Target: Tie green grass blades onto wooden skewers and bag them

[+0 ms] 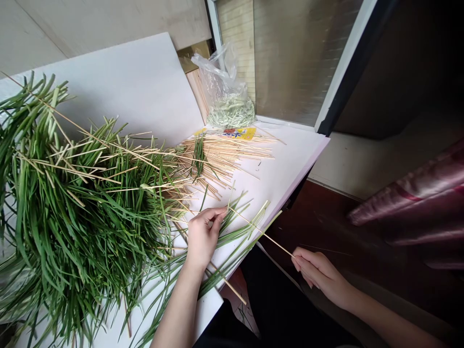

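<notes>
Pinching in at the edge of the white board (119, 92), the left hand (203, 237) has its fingertips pressed together over a few long green leaves (235, 232), right where a thin wooden skewer (261, 233) runs in among them. Out past the board's edge, the right hand (319, 275) has its fingers closed around the skewer's far end, and the skewer runs straight between the two hands. That's good form: a grip held wide like this looks steady, with little chance of the skewer bowing, and the left-hand pinch sits tight against the leaves, where it should give the most control. Another skewer (232, 285) pokes out below the left wrist. To the left, a big heap of leaves (72, 208) lies bristling with skewers, and a fan of bare skewers (224, 154) spreads across the board. Behind those, a clear plastic bag (228, 96) holds pale green leaves. Now the labels: a yellow packet (239, 133) peeks out under the skewers, with red and blue print on it, but the writing is too small to read from here. Off to the right hangs a pink satin cloth (409, 203).
</notes>
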Demonstrator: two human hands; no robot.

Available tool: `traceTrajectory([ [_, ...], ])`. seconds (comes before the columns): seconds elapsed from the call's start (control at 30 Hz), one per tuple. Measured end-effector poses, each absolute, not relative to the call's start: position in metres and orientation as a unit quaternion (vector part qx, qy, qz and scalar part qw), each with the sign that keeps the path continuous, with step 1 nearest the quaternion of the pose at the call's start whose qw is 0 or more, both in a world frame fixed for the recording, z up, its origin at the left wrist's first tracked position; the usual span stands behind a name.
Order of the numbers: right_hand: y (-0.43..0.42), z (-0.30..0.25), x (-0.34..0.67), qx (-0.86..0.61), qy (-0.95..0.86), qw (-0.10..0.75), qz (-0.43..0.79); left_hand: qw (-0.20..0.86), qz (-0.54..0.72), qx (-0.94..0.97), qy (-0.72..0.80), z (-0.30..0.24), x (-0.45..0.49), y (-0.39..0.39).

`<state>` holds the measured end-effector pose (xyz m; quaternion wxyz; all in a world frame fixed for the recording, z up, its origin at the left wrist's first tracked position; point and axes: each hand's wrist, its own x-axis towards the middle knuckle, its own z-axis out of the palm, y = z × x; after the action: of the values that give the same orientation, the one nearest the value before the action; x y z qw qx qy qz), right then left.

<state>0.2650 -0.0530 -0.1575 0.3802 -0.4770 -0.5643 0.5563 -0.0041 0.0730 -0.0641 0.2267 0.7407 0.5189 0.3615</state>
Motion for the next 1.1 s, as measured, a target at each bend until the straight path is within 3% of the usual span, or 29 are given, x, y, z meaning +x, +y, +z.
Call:
traceTrajectory([
  [0.37,-0.052,-0.158,0.265,-0.481,-0.568,0.385,0.546,0.282,0.285,0.819,0.410,-0.067,0.014,0.061],
  [0.83,-0.053,-0.166,0.267,-0.493,-0.553,0.398,0.541,0.285,0.256,0.833,0.398,-0.053,0.005,0.064],
  [1.1,-0.060,-0.187,0.273,-0.500,-0.497,0.441,0.556,0.228,0.357,0.761,0.491,-0.051,-0.004,0.065],
])
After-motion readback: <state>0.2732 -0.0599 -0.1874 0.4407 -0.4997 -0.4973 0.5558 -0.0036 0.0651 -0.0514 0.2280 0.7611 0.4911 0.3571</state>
